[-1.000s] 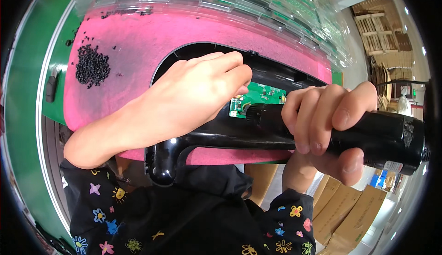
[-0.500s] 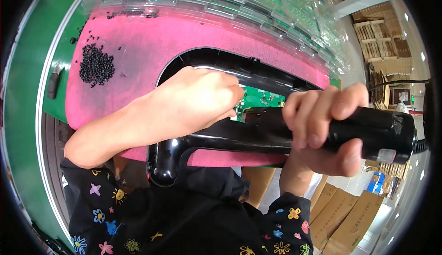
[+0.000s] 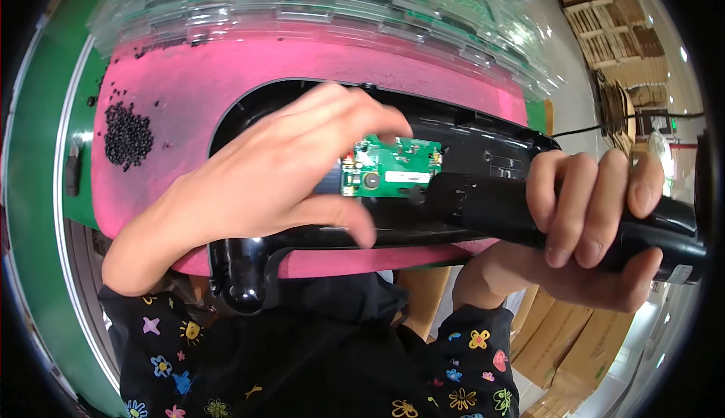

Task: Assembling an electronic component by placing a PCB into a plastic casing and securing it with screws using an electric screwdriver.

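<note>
Pink matting point(image 3: 174, 63) lies under the black plastic shell point(image 3: 472, 142). My left hand point(image 3: 279, 161), bunched a moment ago, is spread now, so more of the green board point(image 3: 393, 166) inside shows; my right hand point(image 3: 593, 214) wraps the black screwdriver point(image 3: 491, 205), its tip shifted rightward.

- The person's left hand point(image 3: 298, 157), thumb and fingers spread apart, hangs over one end of a green circuit board point(image 3: 411, 163).
- The board lies in a black plastic housing point(image 3: 472, 142) on a pink mat point(image 3: 189, 89).
- The right hand point(image 3: 585, 214) grips a black cylindrical tool point(image 3: 487, 203), its tip near the board.
- Small black pieces point(image 3: 128, 138) lie heaped at left; clear trays point(image 3: 302, 10) line the far side.
</note>
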{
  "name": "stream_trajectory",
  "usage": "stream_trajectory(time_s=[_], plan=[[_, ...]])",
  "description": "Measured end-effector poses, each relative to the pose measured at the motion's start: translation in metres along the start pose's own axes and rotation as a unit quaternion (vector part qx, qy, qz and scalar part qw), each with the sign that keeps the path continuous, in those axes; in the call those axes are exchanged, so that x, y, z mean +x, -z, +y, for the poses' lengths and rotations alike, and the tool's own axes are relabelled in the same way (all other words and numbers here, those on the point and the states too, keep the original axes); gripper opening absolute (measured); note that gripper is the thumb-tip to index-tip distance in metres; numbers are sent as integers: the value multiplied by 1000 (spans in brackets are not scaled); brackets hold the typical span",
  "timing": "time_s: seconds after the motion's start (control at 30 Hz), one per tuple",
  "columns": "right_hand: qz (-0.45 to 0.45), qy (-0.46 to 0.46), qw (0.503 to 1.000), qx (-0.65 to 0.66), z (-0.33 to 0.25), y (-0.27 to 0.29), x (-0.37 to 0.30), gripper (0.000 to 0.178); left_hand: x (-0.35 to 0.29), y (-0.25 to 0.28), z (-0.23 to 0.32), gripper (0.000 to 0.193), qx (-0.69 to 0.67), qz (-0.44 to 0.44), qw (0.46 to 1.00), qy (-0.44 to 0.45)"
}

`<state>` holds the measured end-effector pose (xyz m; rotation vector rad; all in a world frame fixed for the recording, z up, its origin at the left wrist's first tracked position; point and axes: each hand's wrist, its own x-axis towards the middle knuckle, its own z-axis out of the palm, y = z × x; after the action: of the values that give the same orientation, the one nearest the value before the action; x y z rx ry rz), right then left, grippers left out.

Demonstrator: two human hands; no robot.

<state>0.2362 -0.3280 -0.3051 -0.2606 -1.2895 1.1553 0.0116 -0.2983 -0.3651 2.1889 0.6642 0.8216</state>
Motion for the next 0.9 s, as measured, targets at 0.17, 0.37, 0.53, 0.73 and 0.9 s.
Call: stream_trajectory(time_s=[0.17, 0.37, 0.53, 0.73, 0.9], plan=[[-65, -45, 993, -92, -6, 37, -3, 34, -8, 5, -15, 68, 82, 40, 994, -59], [-7, -77, 992, -102, -2, 46, -11, 36, -5, 8, -17, 24, 90, 61, 986, -126], [-41, -70, 993, -86, 4, 51, -12, 36, -7, -5, -16, 30, 78, 110, 985, -107], [-50, -72, 992, -90, 2, 50, -12, 36, -2, 20, -11, 33, 209, 48, 976, -46], [-2, -68, 993, -94, 2, 48, -16, 35, 0, 11, -6, 58, 223, 45, 974, 5]])
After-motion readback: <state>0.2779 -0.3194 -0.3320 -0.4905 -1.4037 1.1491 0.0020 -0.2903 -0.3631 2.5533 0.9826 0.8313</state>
